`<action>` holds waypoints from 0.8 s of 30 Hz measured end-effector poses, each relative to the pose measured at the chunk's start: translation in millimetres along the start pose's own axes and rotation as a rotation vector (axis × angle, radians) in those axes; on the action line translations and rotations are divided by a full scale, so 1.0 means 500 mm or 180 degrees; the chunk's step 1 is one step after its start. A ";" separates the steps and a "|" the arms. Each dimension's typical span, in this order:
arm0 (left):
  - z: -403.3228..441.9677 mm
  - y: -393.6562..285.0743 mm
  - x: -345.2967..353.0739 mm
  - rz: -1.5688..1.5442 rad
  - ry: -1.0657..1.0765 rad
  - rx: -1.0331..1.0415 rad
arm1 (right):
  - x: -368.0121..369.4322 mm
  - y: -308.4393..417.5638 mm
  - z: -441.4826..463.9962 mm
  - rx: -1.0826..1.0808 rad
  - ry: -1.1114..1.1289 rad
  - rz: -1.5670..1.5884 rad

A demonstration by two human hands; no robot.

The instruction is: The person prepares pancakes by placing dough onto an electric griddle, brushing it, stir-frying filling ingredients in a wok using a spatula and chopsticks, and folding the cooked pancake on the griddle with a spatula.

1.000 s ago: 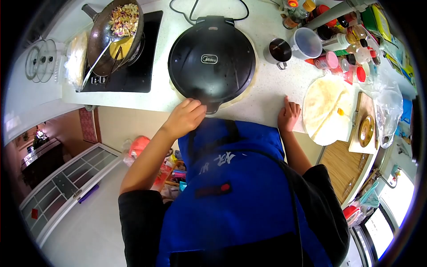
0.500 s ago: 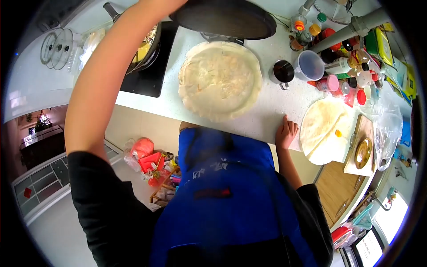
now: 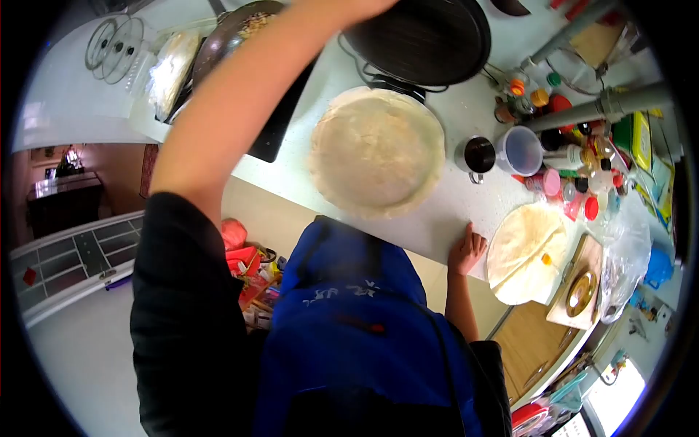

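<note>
The black lid point(image 3: 426, 40) of the round electric pan stands raised at the top, its dark inner face showing. My left hand point(image 3: 370, 6) is at the lid's upper left, cut off by the frame's edge with its fingers hidden. Below the hinge, a large pale round flatbread point(image 3: 378, 156) covers the lower plate, its rim spreading over the edge. My right hand point(image 3: 467, 251) rests at the counter's front edge, index finger extended and others loosely curled, holding nothing. Just right of it lies a folded flatbread point(image 3: 528, 255) with a small orange piece on top.
A metal cup point(image 3: 478, 155) and a clear plastic tub point(image 3: 520, 151) stand right of the pan. Bottles and jars crowd behind them. A wooden board point(image 3: 575, 291) carries a brownish glass dish point(image 3: 581, 293). At upper left, a wok point(image 3: 212, 51) holds chopped food.
The closed lid has been lifted up and back, uncovering the flatbread. My left hand has gone from the front handle to the top of the view. My right hand stays at the counter edge.
</note>
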State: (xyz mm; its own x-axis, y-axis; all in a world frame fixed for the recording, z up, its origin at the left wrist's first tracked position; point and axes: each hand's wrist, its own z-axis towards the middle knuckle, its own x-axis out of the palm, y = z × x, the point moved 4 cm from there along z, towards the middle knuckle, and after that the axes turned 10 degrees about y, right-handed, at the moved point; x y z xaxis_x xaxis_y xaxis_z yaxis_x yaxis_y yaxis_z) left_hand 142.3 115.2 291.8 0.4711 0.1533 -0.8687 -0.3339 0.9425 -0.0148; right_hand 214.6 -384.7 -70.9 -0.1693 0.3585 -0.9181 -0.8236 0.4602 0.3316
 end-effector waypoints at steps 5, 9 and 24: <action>-0.340 0.028 -0.154 0.0006 0.0040 -0.0799 | 0.000 -0.001 0.003 0.0053 0.0123 0.0008; -0.657 0.245 -0.229 0.0764 0.0380 -0.2239 | -0.067 0.079 0.048 0.0250 -0.0059 0.0261; -0.987 0.677 -0.170 -0.0128 0.2026 -0.1767 | -0.100 0.890 0.411 -0.1397 0.0133 0.1620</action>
State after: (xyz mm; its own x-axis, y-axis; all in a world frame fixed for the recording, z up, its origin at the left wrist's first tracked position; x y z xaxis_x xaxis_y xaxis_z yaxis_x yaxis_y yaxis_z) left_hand -414.1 274.7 116.3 -0.0030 -0.2307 -0.9730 -0.7577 0.6355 -0.1483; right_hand -32.3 -30.7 167.3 -0.6081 0.4074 -0.6813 -0.7777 -0.1338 0.6142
